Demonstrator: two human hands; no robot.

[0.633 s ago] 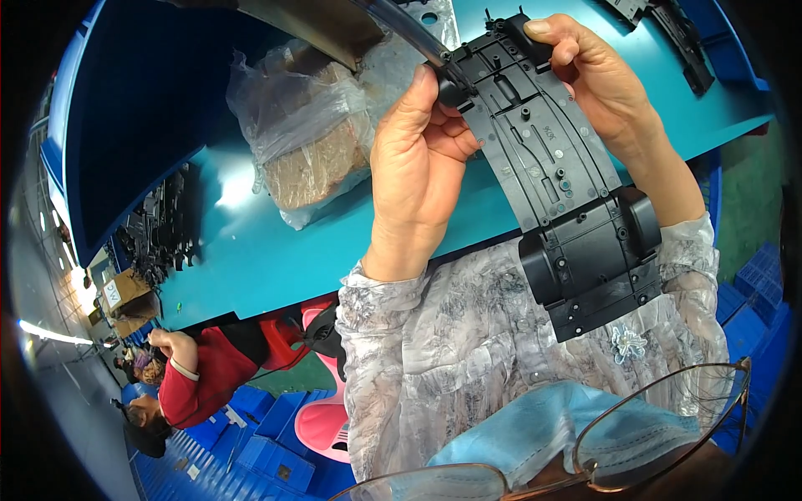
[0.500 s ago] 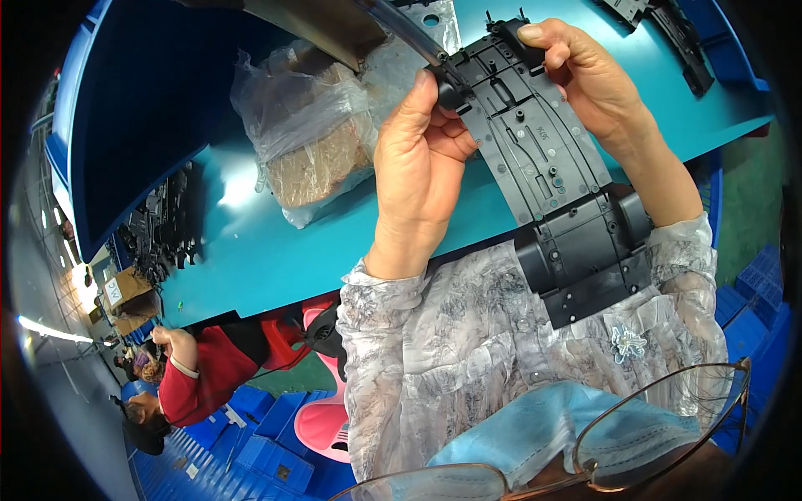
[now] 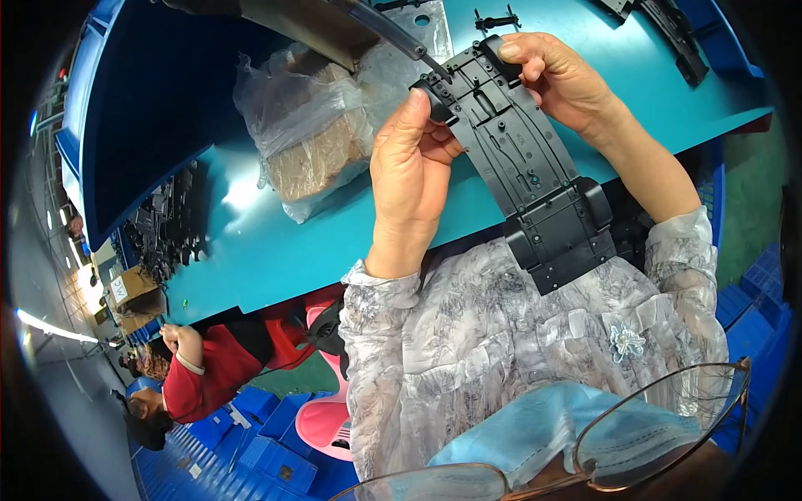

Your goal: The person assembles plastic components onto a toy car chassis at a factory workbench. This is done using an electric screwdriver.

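Note:
A long black moulded plastic chassis plate [image 3: 535, 167] slants toward me, with ribs, bosses and raised wheel-arch-like sides at both ends. My left hand [image 3: 409, 179] grips its far left corner, thumb on top. On the far right corner my right hand [image 3: 564, 83] holds the raised side between thumb and curled fingers. The plate's near end hangs in front of my patterned top. A dark metal rod [image 3: 401, 37] with a narrow tip slants down to the plate's far end; I cannot tell whether it touches. Just beyond lies a small black bracket [image 3: 496, 20].
On the teal table [image 3: 284, 259] lies a plastic-wrapped brown block [image 3: 317, 159]. A large blue bin [image 3: 150, 100] stands left, beside a pile of black parts [image 3: 171, 217]. More black parts [image 3: 677, 42] lie far right. A person in red [image 3: 213, 367] sits at left near a pink stool [image 3: 322, 422].
Both hands have shifted the chassis plate slightly left, its near end lifting away from me. The small bracket now shows apart from the plate's far edge.

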